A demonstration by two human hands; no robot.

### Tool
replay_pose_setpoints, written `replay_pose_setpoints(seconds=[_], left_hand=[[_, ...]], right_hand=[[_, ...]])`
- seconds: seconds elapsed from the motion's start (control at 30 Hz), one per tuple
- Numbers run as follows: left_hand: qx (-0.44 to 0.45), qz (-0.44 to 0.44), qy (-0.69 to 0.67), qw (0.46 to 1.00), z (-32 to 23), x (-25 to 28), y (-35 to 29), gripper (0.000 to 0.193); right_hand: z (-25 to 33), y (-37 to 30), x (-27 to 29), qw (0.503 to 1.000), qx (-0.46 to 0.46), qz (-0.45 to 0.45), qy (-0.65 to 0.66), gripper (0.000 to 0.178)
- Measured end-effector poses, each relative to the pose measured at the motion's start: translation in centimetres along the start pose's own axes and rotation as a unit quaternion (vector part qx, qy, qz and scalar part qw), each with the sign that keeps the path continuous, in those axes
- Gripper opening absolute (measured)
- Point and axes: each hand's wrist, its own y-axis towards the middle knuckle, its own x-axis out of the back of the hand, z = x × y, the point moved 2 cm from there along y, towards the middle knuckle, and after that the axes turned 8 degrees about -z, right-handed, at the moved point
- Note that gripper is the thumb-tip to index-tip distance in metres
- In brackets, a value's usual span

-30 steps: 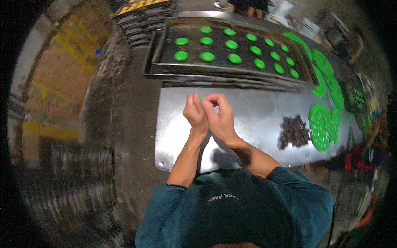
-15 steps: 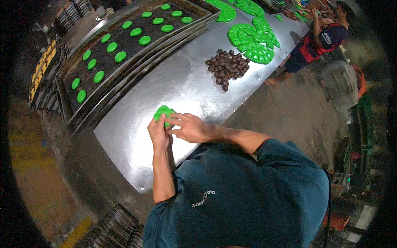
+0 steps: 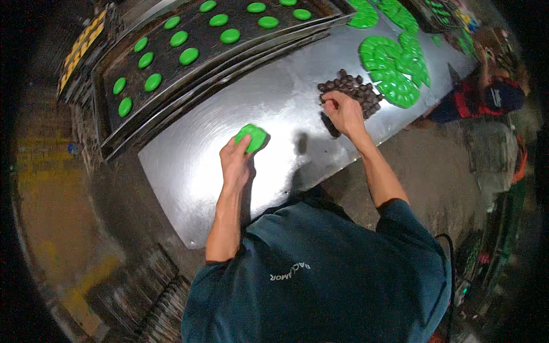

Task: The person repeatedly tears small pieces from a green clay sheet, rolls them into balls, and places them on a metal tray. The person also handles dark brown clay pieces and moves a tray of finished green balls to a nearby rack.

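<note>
My left hand grips a flattened piece of green dough above the metal tabletop, with the thumb lying on top of it. Stretched out to the right, my right hand is at the near left side of a heap of dark brown balls. Its thumb and fingers are drawn together in a pinch; whatever may be between them is hidden. Beyond the heap lie overlapping rings of cut green dough pieces.
A dark baking tray with rows of green rounds sits atop stacked trays along the far left side. The shiny metal table ends in a corner near me. Another person is at the far right. Yellow pieces fill a tray at far left.
My right hand has left the green dough and reached right to the brown balls. The left hand still holds the dough, now flatter and more open. The whole view has shifted.
</note>
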Motion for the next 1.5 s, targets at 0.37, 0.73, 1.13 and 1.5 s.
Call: replay_pose_setpoints(seconds=[0.37, 0.73, 1.13, 1.5], left_hand=[[-0.039, -0.022, -0.038, 0.998, -2.4, 3.6, -2.2, 0.037], [-0.036, 0.038, -0.150, 0.987, -3.0, 2.7, -5.1, 0.028], [-0.101, -0.005, -0.051, 0.994, -4.7, 2.9, -6.1, 0.029], [-0.501, -0.056, 0.323, 0.801, -9.4, 0.2, -10.1, 0.031]], right_hand=[[-6.4, -1.8, -1.6, 0.972, 0.170, -0.012, -0.160, 0.022], [17.0, -7.1, -3.0, 0.944, 0.085, 0.063, 0.312, 0.024], [19.1, -4.9, -7.0, 0.950, 0.080, 0.150, 0.260, 0.018], [21.8, -3.6, 2.6, 0.895, 0.337, 0.186, 0.224, 0.022]])
